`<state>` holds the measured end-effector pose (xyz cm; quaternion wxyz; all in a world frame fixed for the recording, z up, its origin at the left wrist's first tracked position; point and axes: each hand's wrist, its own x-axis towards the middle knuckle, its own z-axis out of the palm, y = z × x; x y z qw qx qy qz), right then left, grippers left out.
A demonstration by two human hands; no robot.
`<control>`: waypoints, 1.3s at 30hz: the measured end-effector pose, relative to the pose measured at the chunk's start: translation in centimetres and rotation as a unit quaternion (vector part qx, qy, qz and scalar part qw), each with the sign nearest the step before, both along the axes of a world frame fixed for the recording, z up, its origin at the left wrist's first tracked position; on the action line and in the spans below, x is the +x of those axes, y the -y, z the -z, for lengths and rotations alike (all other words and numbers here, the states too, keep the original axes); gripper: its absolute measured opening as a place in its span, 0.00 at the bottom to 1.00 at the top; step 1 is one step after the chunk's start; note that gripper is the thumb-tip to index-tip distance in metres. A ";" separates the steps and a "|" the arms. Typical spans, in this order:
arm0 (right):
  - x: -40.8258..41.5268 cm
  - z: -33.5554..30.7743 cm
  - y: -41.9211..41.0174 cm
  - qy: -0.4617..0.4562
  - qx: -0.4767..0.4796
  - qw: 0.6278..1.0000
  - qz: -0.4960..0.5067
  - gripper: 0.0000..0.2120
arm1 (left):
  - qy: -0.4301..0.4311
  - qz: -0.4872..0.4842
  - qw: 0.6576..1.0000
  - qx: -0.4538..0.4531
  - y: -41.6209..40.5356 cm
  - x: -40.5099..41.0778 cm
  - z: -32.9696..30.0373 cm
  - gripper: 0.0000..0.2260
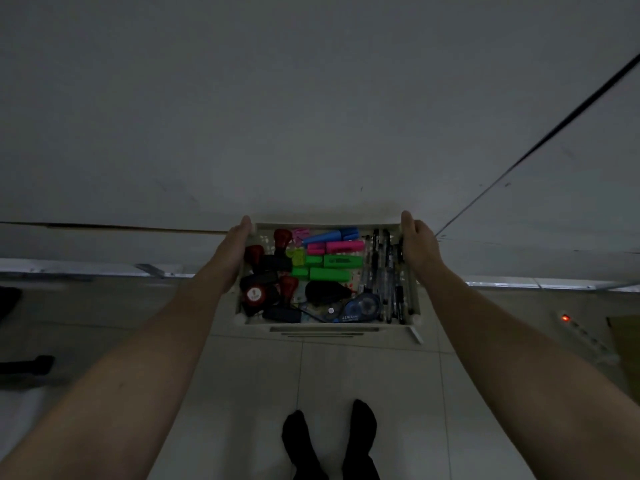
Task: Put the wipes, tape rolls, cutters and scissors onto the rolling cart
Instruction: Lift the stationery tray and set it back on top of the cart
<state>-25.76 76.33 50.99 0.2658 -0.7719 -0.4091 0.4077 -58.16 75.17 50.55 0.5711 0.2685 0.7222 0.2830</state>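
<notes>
A white plastic tray point(327, 328) is held out in front of me, above the tiled floor. My left hand point(235, 251) grips its left side and my right hand point(417, 247) grips its right side. Inside lie green, pink and blue highlighters point(334, 262), red-topped stamps point(254, 295), a row of black pens point(389, 278) and a blue correction-tape dispenser point(362, 306). No wipes, tape rolls, cutters, scissors or rolling cart show in this dim view.
A pale wall point(311, 116) fills the upper view, close behind the tray. A power strip with a red light point(565, 318) lies on the floor at the right. Dark objects point(27, 365) sit at the left edge. My feet in black socks point(329, 441) stand below.
</notes>
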 end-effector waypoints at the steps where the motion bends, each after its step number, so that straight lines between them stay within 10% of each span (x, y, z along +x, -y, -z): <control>1: -0.1 -0.4 0.2 0.008 -0.003 1.000 -0.004 0.26 | 0.011 0.002 1.000 -0.012 0.3 -0.6 -0.2 0.35; 19: 0.3 0.8 5.7 -0.253 -0.051 0.964 0.056 0.16 | 0.190 -0.093 0.977 0.024 6.7 -0.8 3.4 0.25; 25: 4.0 6.2 7.9 -0.297 -0.009 0.946 0.132 0.23 | 0.075 -0.195 0.974 0.090 9.3 -4.0 8.6 0.18; 29: 5.2 13.3 12.4 -0.251 -0.018 0.955 0.160 0.18 | -0.038 -0.046 0.998 0.030 14.3 -4.3 15.7 0.23; 32: 4.3 19.9 16.1 -0.158 -0.005 0.987 0.004 0.16 | -0.107 0.117 0.986 0.056 15.7 -2.7 20.4 0.29; 39: 1.1 32.3 15.8 -0.064 0.168 0.969 -0.169 0.27 | -0.087 0.183 0.971 0.126 14.2 -2.4 30.5 0.27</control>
